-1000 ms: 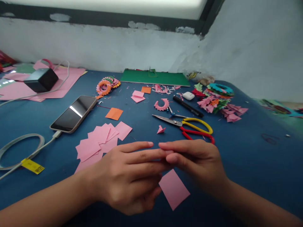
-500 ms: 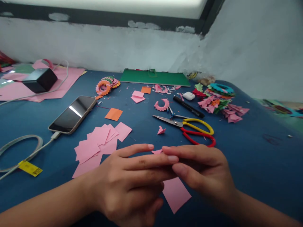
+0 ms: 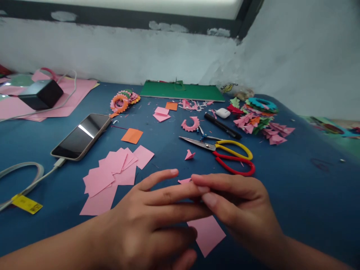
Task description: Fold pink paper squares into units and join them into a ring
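My left hand point(image 3: 157, 217) reaches across at the bottom centre with its fingers stretched out and spread. From the right, my right hand point(image 3: 242, 206) pinches the left fingertips between thumb and forefinger. Whether anything small sits inside that pinch is hidden. Just behind the fingers a pink folded scrap point(image 3: 184, 181) shows on the table, partly covered. Below the hands lies a pink paper square point(image 3: 208, 235), its upper part hidden by the fingers. Farther back is a small folded pink paper piece point(image 3: 189, 155).
Scissors point(image 3: 215, 146) lie behind the right hand, near a black pen point(image 3: 222, 126). Pink paper squares point(image 3: 108, 168) overlap at left beside an orange square point(image 3: 132, 135) and a phone point(image 3: 81, 137) on a cable. Folded paper pieces point(image 3: 254, 116) and a toothed pink ring point(image 3: 190, 124) lie farther back.
The left little and lower fingers have spread a little farther apart. The right hand keeps its pinch on the left fingertips. The whole view has shifted slightly.
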A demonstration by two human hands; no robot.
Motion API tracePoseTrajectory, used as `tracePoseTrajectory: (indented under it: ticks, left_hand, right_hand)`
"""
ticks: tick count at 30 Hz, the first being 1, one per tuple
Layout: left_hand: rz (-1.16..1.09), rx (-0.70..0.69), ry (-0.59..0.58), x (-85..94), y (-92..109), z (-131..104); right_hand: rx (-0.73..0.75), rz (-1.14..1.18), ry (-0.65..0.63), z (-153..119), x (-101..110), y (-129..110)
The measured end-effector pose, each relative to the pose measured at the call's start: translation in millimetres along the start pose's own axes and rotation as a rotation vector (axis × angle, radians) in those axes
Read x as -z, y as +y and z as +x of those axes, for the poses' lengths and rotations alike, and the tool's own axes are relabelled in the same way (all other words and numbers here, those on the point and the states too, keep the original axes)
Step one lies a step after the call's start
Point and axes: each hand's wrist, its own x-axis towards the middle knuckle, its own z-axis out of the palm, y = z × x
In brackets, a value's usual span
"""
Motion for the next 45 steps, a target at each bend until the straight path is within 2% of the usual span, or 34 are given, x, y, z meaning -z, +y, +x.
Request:
tracePoseTrajectory:
  ticks: [6, 13, 18, 22, 27, 32, 35, 40, 45]
  left_hand:
    - [-0.150, 0.069, 0.073, 3.9, 2.8, 0.4]
    - [-0.071, 0.237, 0.034, 4.3, 14.2, -4.5]
    - [-0.010, 0.165, 0.016, 1.6, 10.6, -5.2]
    - [-0.017, 0.119, 0.043, -1.0, 8.9, -6.1]
    - [-0.004, 0.189, 0.075, -3.1, 11.7, -7.7]
    - [-0.059, 0.122, 0.063, 0.0, 4.3, -3.7]
    - [-0.131, 0.162, 0.086, 0.4, 0.7, -1.5]
    - [-0.167, 0.091, 0.260, -4.5, -1.1, -1.5]
    - [-0.175, 0.086, 0.240, -5.3, -2.2, -1.7]
  right_hand:
    - [0.029, -0.015, 0.028, 0.8, -1.5, -5.5]
    - [0.035, -0.128, 0.046, -0.5, -4.2, -5.4]
    - [0.024, -0.128, 0.038, -1.5, -5.4, -1.4]
    - [-0.060, -0.037, 0.027, 0.4, -5.3, -0.5]
    - [-0.233, 0.074, -0.085, 3.5, -1.7, 4.4]
    - [-0.368, 0.328, -0.241, 3.7, 1.1, 11.3]
    - [-0.364, 0.339, -0.268, 5.4, 1.6, 11.9]
    - [-0.312, 0.331, -0.271, 7.1, 2.2, 8.5]
    - [-0.309, 0.293, -0.255, 6.1, 3.7, 7.9]
